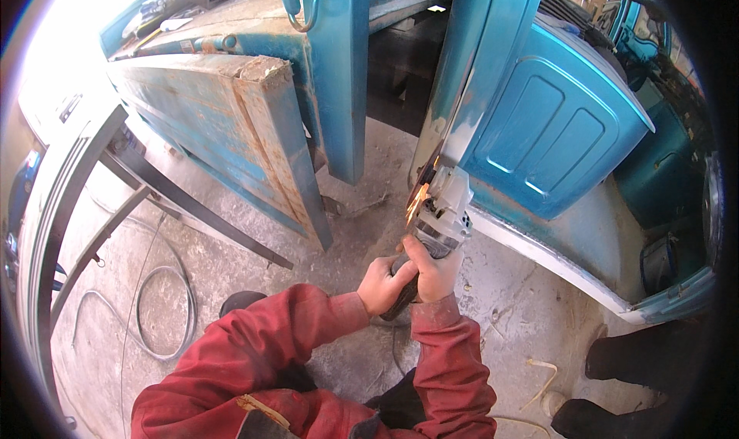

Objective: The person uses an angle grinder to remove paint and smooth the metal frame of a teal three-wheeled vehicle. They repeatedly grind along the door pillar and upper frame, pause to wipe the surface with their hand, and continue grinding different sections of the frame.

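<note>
Both my hands grip an angle grinder (435,223) with a grey metal head and a dark body. My left hand (383,285) is closed round the rear of its body, and my right hand (433,268) wraps it just behind the head. The disc stands edge-on at the head's left side, at the foot of a blue metal pillar (469,77). Orange sparks (418,200) glow along the disc. Bare, greyish metal shows on the lower pillar. How the disc meets the metal is partly hidden by the grinder's head.
A rusty blue panel (223,131) leans at the left, beside a curved dark metal frame (115,162). A coiled hose (165,312) lies on the concrete floor (339,216). Right of the pillar are a blue panel (558,123) and a pale sill (539,258). Someone's dark-clad legs (639,362) show at lower right.
</note>
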Tool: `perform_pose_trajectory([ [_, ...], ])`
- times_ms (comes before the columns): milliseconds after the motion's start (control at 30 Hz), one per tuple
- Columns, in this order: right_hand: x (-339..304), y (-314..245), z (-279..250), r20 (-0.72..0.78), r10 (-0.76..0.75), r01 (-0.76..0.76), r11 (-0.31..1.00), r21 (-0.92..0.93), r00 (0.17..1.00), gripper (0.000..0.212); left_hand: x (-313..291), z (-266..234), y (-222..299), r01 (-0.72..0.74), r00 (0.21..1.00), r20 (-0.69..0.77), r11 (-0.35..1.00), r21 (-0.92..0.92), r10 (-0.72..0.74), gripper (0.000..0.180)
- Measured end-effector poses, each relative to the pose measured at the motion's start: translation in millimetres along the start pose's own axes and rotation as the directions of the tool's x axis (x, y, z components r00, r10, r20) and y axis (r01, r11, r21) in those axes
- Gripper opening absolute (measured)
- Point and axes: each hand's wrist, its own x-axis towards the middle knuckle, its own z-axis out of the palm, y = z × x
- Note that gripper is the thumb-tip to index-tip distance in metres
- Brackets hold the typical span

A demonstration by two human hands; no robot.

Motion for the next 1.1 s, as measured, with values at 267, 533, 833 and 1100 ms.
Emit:
perform_pose_trajectory([
  [267,2,-8,1,0.019,-0.033,0.033,0.999,0.006,0.999,0.029,2,1,-2,0.021,1.0,-0.006,1.0,-0.017,-0.021,0.058],
  [533,2,-14,5,-0.012,-0.014,0.014,1.0,0.022,1.0,0.027,1,2,7,-0.017,1.0,-0.024,0.999,-0.028,0.016,0.057],
  [833,4,-19,6,-0.008,-0.015,0.015,0.999,0.047,1.0,0.024,4,2,9,0.0,1.0,-0.014,1.0,-0.011,0.0,0.055],
  [1100,5,-27,8,0.004,0.032,-0.032,0.997,0.072,0.999,0.023,3,3,19,-0.043,0.999,-0.026,0.997,-0.063,0.042,0.052],
])
